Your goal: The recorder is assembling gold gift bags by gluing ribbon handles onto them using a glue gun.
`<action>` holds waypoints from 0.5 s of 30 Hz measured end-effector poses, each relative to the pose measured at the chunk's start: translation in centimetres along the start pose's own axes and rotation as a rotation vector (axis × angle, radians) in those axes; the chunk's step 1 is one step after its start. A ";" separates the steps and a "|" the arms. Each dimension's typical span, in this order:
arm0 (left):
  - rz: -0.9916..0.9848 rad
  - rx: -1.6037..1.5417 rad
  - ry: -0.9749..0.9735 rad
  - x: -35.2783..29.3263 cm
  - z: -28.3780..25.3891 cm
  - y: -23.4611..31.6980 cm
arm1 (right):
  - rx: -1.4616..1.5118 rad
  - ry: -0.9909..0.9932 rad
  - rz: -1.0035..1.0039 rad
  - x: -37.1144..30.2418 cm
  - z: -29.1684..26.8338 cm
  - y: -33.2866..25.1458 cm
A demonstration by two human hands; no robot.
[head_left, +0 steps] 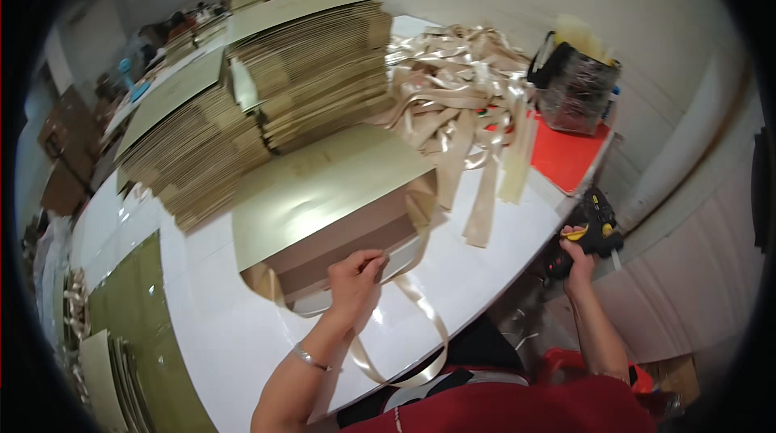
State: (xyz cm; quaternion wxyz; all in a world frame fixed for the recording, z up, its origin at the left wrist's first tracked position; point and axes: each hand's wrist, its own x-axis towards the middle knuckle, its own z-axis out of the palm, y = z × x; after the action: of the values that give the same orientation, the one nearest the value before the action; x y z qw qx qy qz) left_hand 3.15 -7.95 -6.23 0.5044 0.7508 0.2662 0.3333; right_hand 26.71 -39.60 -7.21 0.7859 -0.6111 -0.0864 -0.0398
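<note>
On the white table (198,312), had the gold bag (331,190) with mouth facing the near side, presumably for easy reach. Saw pale yellow material (584,35) in the wrapped container (578,93). Gripped the glue gun (600,211) in the closed right hand (578,261), off the table, probably to spare workspace. Bent the left hand (353,283) at the bag's mouth, with thumb and fingertips nearly together; could not tell if pinching ribbon (428,309).

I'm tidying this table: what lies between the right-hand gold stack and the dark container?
In the head view, a tangled heap of beige ribbons lies between the right-hand gold stack and the dark container.
</note>
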 end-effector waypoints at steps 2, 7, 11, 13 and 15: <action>-0.141 -0.122 0.030 0.0 -0.7 -0.6 | -0.079 -0.245 0.173 -5.1 5.1 -5.6; -0.205 -0.304 0.032 -0.2 -1.3 -0.3 | -0.064 -1.037 0.597 -9.5 9.6 -8.3; -0.211 -0.269 0.022 0.2 -0.7 0.3 | -0.117 -1.113 0.731 -11.4 12.8 -7.5; -0.198 -0.286 0.019 0.2 -0.8 -0.3 | -0.243 -1.089 0.739 -11.3 13.6 -7.9; -0.183 -0.296 -0.002 0.1 -1.1 -1.0 | -0.352 -1.080 0.727 -11.2 13.3 -7.4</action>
State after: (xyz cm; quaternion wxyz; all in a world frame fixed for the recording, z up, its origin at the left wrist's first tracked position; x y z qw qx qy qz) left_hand 2.33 -6.89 -6.88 0.6381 0.6412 0.2807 0.3208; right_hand 13.26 -29.02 0.94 0.4845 -0.6544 -0.2481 0.5249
